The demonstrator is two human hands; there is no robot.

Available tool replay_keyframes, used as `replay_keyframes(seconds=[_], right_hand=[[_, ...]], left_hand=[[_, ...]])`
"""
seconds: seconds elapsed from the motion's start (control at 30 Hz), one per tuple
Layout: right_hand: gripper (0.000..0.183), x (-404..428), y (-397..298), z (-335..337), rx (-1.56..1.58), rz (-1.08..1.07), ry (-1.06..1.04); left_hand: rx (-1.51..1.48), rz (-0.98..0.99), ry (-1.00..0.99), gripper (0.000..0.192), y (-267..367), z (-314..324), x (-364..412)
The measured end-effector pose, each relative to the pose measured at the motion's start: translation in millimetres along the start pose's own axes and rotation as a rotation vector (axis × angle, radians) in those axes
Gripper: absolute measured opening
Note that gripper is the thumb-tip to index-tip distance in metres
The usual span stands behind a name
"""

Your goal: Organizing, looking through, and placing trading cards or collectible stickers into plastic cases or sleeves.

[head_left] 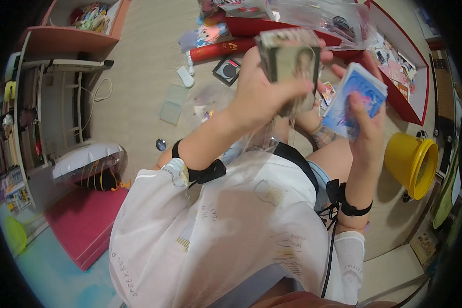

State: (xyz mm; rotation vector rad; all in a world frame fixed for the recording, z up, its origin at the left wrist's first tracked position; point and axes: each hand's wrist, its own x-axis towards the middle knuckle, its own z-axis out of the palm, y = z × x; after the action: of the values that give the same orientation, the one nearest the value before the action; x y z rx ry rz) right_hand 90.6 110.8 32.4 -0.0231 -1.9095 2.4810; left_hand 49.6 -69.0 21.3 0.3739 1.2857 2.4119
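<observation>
My left hand (279, 90) grips a thick stack of photo cards (290, 65), some in clear sleeves. The top card bears a picture of a person and is slightly blurred. To the right, my right hand (365, 115) holds a fanned stack of blue illustrated cards (354, 98), its thumb across the top face. The two stacks are held apart, above my legs. A clear plastic bag (260, 140) hangs or lies beneath my left forearm; how it is held cannot be seen. More small cards (327, 93) are on the floor behind the hands.
A red box (421, 88) of cards and papers lies ahead right. Nearby are a red tube (219, 49), a black square case (227, 71), a white device (185, 77) and clear card holders (171, 111). A yellow bucket (404, 161) stands right, a pink box (84, 227) left.
</observation>
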Motion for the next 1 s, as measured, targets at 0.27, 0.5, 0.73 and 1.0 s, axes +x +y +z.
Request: replay_keyframes(seconds=[0.27,0.5,0.73,1.0], right_hand=[[0.047,3,35,-10,0.739,0.118,-0.169],[0.051,20,20,18,0.765,0.189,-0.373],[0.056,34,18,41,-0.13,0.005,-0.141],[0.05,33,21,47,-0.139,-0.03,0.043]], left_hand=[[-0.335,-0.018,0.12,0.044,49,-56,-7],[-0.239,-0.112,0.168,0.042,23,-47,-14],[-0.098,-0.13,0.111,0.033,-4,-33,0],[-0.503,-0.249,0.123,0.03,2,-31,3]])
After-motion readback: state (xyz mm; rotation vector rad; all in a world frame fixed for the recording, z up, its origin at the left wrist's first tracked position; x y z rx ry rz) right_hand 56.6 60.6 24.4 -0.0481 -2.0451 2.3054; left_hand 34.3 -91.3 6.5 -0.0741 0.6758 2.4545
